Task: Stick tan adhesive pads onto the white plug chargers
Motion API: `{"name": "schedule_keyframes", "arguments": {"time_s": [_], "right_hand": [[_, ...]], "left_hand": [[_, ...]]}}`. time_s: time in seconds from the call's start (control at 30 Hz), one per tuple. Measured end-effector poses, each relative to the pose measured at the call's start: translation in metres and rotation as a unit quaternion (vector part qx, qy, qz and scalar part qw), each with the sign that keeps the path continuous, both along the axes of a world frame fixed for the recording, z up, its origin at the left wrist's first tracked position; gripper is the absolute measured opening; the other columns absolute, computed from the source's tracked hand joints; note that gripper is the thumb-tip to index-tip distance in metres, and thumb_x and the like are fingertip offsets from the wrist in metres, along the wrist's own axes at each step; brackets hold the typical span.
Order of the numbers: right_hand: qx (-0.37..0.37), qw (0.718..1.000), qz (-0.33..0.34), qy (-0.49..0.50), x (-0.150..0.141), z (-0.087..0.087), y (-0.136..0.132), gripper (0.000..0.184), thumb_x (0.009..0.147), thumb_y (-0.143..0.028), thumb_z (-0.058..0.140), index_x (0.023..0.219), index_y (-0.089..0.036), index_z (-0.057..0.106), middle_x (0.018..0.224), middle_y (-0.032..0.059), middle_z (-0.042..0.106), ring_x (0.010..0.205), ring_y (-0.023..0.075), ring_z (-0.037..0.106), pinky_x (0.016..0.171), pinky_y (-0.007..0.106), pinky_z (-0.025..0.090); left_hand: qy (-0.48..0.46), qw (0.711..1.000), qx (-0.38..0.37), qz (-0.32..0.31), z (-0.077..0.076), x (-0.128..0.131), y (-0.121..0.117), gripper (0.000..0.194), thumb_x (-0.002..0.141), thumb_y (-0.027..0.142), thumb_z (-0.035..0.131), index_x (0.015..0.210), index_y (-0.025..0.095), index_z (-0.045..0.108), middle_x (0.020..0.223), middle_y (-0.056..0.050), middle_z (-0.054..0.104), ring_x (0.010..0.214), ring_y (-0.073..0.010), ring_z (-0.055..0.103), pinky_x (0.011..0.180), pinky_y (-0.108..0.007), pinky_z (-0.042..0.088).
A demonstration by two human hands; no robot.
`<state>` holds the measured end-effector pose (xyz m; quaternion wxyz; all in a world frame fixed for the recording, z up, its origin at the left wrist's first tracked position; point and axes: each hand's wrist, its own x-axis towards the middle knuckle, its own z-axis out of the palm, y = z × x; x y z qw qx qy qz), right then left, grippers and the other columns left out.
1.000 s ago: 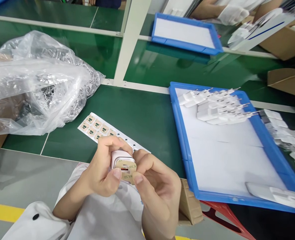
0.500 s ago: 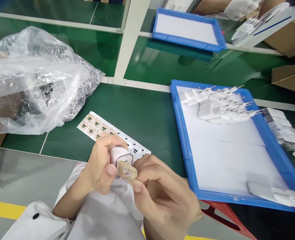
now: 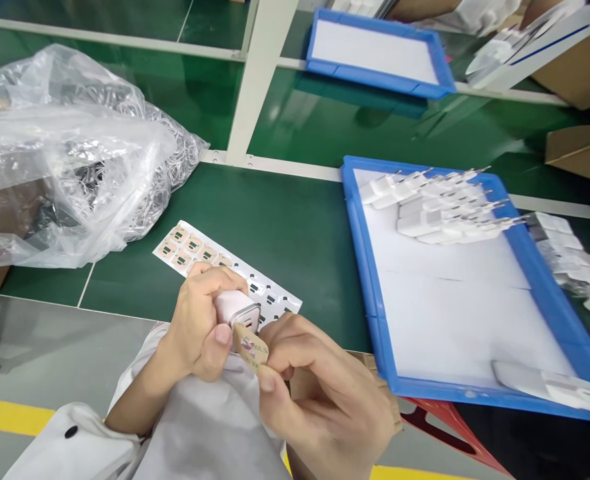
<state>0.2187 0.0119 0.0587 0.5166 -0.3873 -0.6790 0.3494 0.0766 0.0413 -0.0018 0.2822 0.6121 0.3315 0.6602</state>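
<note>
Wrapped around a white charger (image 3: 233, 307), my left hand (image 3: 199, 327) keeps its port end turned toward my right hand. My right hand (image 3: 325, 393) pinches a tan adhesive sticker (image 3: 251, 348) between thumb and forefinger. One edge of the sticker meets the charger's port end, and the rest stands away at an angle. Just beyond my hands lies a white sticker sheet (image 3: 269, 293). Tan stickers fill its left part, while its right part shows bare spots with small dark marks.
A blue tray (image 3: 375, 307) on the right carries several white plug chargers (image 3: 435, 207). More white pieces (image 3: 569, 260) lie past it. At left, a clear plastic bag (image 3: 75, 153) contains many metal rings. Another blue tray (image 3: 375, 57) stands behind the metal post (image 3: 259, 80).
My right hand has shifted slightly left, and the sticker has swung to a steeper angle against the charger. My left hand with the charger has moved a little left.
</note>
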Motion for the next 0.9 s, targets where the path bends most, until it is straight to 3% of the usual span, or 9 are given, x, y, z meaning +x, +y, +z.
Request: {"name": "schedule_keyframes", "arguments": {"time_s": [0.07,0.2,0.3,0.43,0.6,0.9], "right_hand": [[0.000,1.000,-0.011,0.016,-0.004,0.006,-0.006,0.025,0.093,-0.013,0.067,0.077,-0.024,0.051,0.064,-0.0037,0.044,0.054,0.0133,0.047,0.048,0.027,0.039],[0.019,0.993,-0.106,0.042,-0.008,0.019,-0.014,0.031,0.100,-0.021,0.066,0.074,-0.024,0.050,0.062,-0.0029,0.040,0.052,0.0135,0.040,0.047,0.030,0.037],[0.032,0.995,-0.057,0.070,-0.006,0.014,-0.006,0.030,0.101,-0.026,0.069,0.075,-0.023,0.054,0.061,-0.0028,0.046,0.052,0.0132,0.041,0.049,0.030,0.038],[-0.061,0.992,-0.022,0.106,-0.004,-0.001,0.006,0.031,0.101,-0.032,0.069,0.074,-0.023,0.058,0.062,-0.0019,0.050,0.057,0.0150,0.047,0.054,0.031,0.039],[-0.141,0.983,-0.021,0.112,-0.008,-0.004,0.002,0.039,0.102,-0.044,0.070,0.071,-0.023,0.057,0.063,-0.0023,0.046,0.060,0.0155,0.044,0.056,0.031,0.035],[-0.117,0.985,0.017,0.123,-0.012,0.000,0.004,0.040,0.104,-0.042,0.068,0.072,-0.023,0.054,0.064,-0.0038,0.046,0.061,0.0133,0.046,0.057,0.028,0.036]], "left_hand": [[0.007,1.000,-0.009,0.010,-0.003,-0.006,0.002,0.028,0.101,0.053,0.052,0.111,0.026,0.053,0.086,-0.002,0.068,0.067,-0.0213,0.058,0.070,-0.041,0.039],[-0.031,0.998,-0.049,0.001,-0.004,-0.018,0.005,0.032,0.103,0.055,0.054,0.115,0.026,0.052,0.089,-0.001,0.067,0.071,-0.0196,0.058,0.067,-0.035,0.041],[-0.103,0.989,-0.076,-0.077,0.004,-0.017,0.000,0.027,0.104,0.051,0.051,0.117,0.027,0.047,0.089,0.000,0.065,0.070,-0.0175,0.055,0.064,-0.032,0.040],[-0.160,0.967,-0.128,-0.148,0.018,-0.004,-0.010,0.028,0.103,0.051,0.051,0.117,0.030,0.043,0.090,0.002,0.063,0.070,-0.0170,0.051,0.067,-0.032,0.042],[-0.170,0.965,-0.140,-0.144,0.026,0.005,-0.017,0.031,0.099,0.052,0.055,0.116,0.031,0.040,0.090,0.002,0.058,0.072,-0.0181,0.048,0.072,-0.036,0.043],[-0.189,0.955,-0.153,-0.168,0.028,0.010,-0.021,0.030,0.100,0.053,0.055,0.117,0.033,0.040,0.093,0.003,0.054,0.069,-0.0158,0.046,0.070,-0.035,0.041]]}}
